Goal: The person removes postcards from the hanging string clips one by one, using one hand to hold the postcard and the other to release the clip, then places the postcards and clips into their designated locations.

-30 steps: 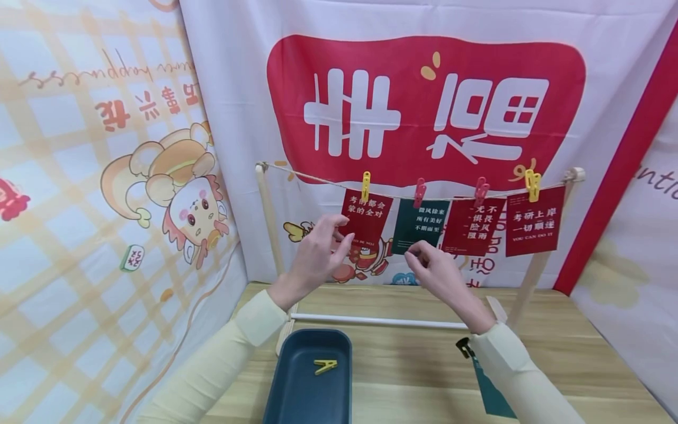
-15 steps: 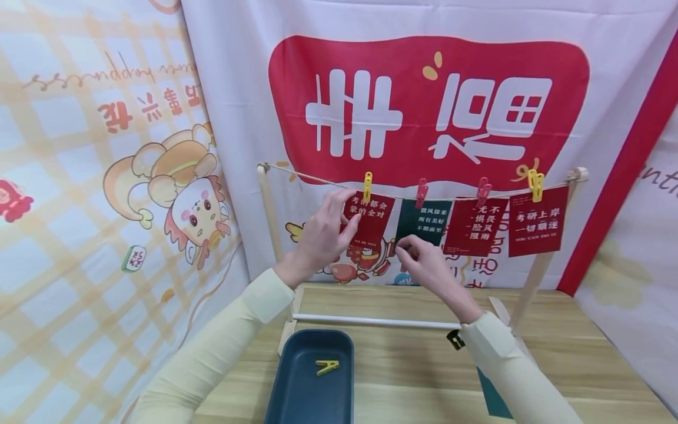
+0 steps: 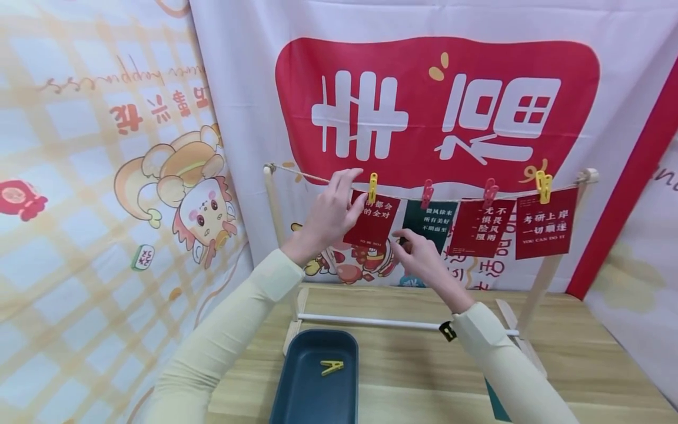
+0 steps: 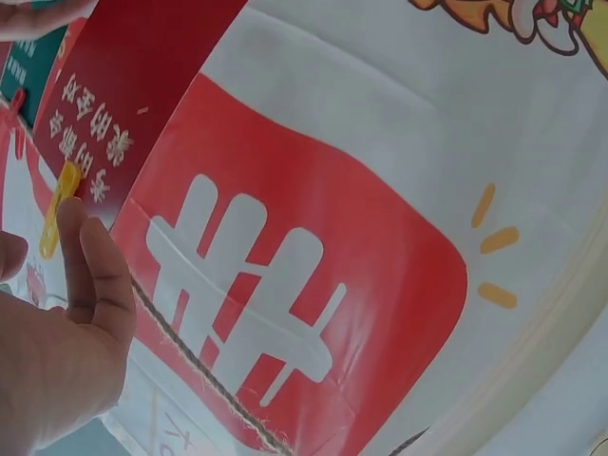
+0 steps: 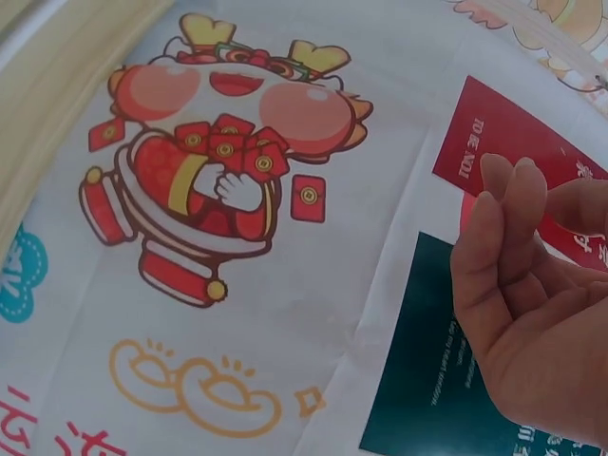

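My left hand [image 3: 327, 213] is raised at the left edge of a red card [image 3: 371, 228], fingers extended and thumb apart. A yellow clothespin [image 3: 373, 188] pegs that card to a string [image 3: 404, 198]; in the left wrist view the fingertips are right by this clothespin [image 4: 59, 209]. My right hand [image 3: 426, 259] hovers before the lower corner of a green card [image 3: 431, 219], which a pink clothespin [image 3: 426, 194] holds up. Its fingers are loosely curled, with nothing visible between them in the right wrist view. Two further red cards hang to the right.
A dark blue tray [image 3: 288, 377] on the wooden table holds one yellow clothespin [image 3: 332, 367]. Wooden posts [image 3: 541, 282] carry the string, with a white rod [image 3: 371, 321] low between them. A small black clip [image 3: 447, 331] and a green card [image 3: 497, 401] lie by my right sleeve.
My left hand has moved up and right, towards the yellow clothespin on the first red card. My right hand has shifted slightly left. The cards still hang on the string.
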Demonstrator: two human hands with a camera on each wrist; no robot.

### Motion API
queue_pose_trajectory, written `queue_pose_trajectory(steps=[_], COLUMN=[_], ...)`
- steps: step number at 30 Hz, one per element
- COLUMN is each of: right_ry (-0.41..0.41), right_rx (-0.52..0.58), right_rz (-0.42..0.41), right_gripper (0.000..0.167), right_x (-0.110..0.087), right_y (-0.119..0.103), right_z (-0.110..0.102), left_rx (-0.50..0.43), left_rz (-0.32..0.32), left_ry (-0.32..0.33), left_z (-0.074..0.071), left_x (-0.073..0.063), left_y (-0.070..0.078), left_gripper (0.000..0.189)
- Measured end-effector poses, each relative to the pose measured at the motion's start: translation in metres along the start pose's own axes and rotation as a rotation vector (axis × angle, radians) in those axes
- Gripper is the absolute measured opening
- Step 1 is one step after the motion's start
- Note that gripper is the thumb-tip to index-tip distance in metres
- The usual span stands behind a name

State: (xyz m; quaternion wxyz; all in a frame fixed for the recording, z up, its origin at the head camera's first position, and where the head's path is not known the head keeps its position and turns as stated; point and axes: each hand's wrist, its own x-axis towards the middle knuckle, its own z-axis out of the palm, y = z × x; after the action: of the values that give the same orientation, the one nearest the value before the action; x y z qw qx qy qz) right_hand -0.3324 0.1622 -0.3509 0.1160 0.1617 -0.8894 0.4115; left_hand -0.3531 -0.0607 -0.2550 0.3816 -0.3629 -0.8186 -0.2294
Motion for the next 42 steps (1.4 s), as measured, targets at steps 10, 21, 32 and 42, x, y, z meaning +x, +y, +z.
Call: queue_pose_trajectory(steps=[10, 21, 32, 42], right_ry=[-0.034, -0.159, -0.227, -0.217], right_rx=[0.073, 0.435, 0.545, 0.555], right_rz=[0.042, 0.118, 0.1, 0.12], right_gripper=[0.044, 0.048, 0.042, 0.04], right_x=[0.006, 0.015, 0.02, 0.019], right_y=[-0.001, 0.014, 0.017, 0.018], right_z=[0.011, 0.016, 0.028, 0.023], left_rx=[0.025, 0.068, 0.045, 0.019], left_rz=[-0.038, -0.079, -0.127, -0.154], left_ry=[-0.06, -0.155, -0.175, -0.233], left_z=[-0.003, -0.002, 0.0, 0.003], left_x=[0.018, 0.029, 0.037, 0.041], left_y=[0.007, 0.017, 0.018, 0.02], left_gripper=[0.053, 0.052, 0.045, 0.033])
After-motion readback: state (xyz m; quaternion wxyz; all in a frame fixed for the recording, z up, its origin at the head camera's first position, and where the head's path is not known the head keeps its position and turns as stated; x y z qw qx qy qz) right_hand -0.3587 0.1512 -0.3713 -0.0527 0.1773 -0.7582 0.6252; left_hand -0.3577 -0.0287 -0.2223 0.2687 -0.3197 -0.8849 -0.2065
